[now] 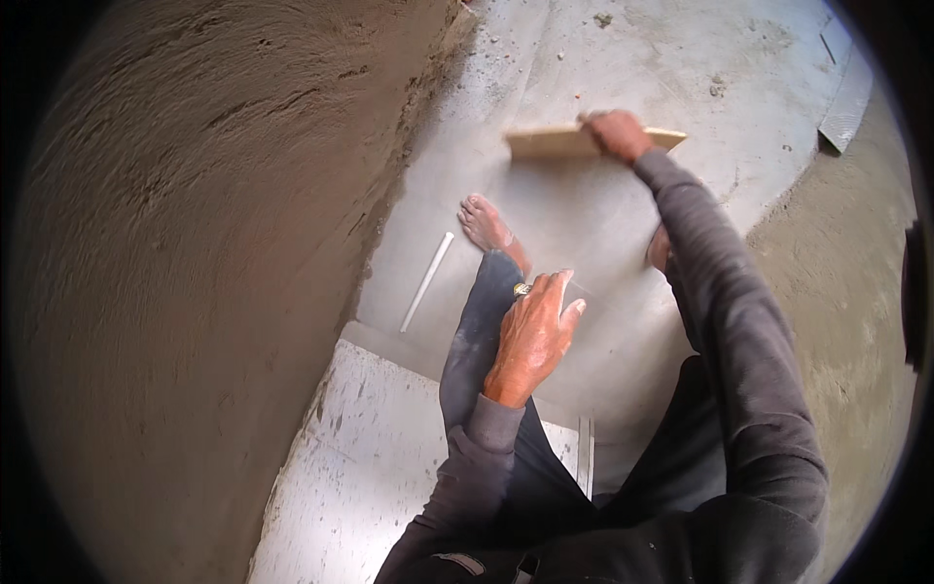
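My right hand (620, 136) reaches far out and is closed on a light wooden board (550, 143). The board is held level above the pale floor, seen nearly edge-on and a little blurred; how the fingers wrap under it is hidden. My left hand (530, 336) hovers over my left knee with its back up. Its fingers are stretched, the thumb stands apart, and nothing is in it. A ring (522, 289) shows on one finger.
A rough wall of wet-looking plaster (195, 243) rises along the left. On the pale floor (584, 58) lie a white tube (426, 282) and scattered crumbs. A white speckled panel (360, 438) lies below me; a grey sheet (848, 97) is at far right. My bare feet stand between.
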`<state>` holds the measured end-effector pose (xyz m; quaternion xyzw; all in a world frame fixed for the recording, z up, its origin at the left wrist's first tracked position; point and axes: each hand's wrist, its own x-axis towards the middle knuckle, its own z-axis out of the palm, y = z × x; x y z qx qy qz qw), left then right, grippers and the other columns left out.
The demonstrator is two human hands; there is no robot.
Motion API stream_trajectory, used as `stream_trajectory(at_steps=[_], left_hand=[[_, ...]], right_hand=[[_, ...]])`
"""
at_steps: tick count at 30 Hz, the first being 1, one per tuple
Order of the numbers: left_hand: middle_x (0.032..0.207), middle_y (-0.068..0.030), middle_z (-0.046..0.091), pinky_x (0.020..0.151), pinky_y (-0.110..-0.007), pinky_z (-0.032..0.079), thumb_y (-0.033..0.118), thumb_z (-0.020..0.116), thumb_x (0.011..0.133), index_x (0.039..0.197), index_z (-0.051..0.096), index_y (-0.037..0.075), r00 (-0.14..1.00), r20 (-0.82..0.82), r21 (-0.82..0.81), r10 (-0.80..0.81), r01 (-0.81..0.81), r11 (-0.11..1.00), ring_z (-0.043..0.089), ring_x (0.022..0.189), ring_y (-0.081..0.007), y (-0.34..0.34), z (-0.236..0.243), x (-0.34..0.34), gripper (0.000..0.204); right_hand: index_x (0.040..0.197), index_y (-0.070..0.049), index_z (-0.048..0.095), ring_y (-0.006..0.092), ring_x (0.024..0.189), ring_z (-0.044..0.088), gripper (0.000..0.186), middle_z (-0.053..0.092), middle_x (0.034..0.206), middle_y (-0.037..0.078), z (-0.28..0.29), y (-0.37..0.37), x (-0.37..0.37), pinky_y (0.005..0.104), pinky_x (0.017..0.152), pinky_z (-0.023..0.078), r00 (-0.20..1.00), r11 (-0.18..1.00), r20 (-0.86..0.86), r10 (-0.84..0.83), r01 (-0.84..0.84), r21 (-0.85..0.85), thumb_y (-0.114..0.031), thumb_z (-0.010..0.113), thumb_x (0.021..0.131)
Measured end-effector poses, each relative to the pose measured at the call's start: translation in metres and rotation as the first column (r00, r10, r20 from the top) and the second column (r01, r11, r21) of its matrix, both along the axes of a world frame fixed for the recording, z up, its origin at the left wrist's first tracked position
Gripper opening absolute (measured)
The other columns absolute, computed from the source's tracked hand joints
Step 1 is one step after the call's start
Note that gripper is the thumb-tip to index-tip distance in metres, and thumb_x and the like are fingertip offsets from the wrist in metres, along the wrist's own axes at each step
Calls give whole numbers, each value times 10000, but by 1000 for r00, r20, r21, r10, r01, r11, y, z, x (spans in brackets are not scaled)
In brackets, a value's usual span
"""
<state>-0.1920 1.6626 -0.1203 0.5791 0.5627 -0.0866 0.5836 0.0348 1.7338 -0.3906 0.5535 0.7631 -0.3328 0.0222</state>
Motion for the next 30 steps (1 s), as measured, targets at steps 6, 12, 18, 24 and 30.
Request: stream_trajectory(at_steps=[6,12,18,24,30], left_hand=[[1121,-223,573,832,-445,452,231,552,892,1188,507,-22,999,-36,-32,36,-38,999,567,1001,-399,9,-4,-12,392],[1132,-221,572,854,-443,447,233,552,890,1190,505,-24,999,-52,-50,-6,3,999,561,1019,-398,16,-17,-2,397],[1109,-228,570,847,-447,447,224,552,887,1191,502,-27,999,-48,-37,3,-5,999,560,1007,-404,26,-16,-2,397],[1065,-231,573,813,-450,448,207,560,882,1177,506,-25,998,-55,-34,17,-19,999,565,970,-406,29,-17,-10,379],[1064,-233,573,803,-449,452,206,565,880,1175,506,-25,999,-33,-8,23,-24,1000,567,965,-408,32,-18,-10,378]], right_hand=[[1145,-130,582,335,809,635,293,664,912,151,35,70,33,432,748,507,924,904,-5,-382,375,207,-139,494,866],[1006,-70,564,284,840,638,185,614,896,124,28,25,-78,399,709,522,972,983,-162,168,-152,104,-105,484,843],[1043,-94,532,239,751,621,214,571,835,82,-1,54,-117,365,625,513,988,932,14,155,-151,329,-144,507,836],[1217,-117,536,298,988,608,379,616,1125,150,1,135,-13,376,855,494,987,942,89,-134,99,322,-56,493,846],[1098,-122,568,268,844,633,274,641,940,92,15,133,16,398,732,513,990,891,16,-143,122,438,-56,490,844]])
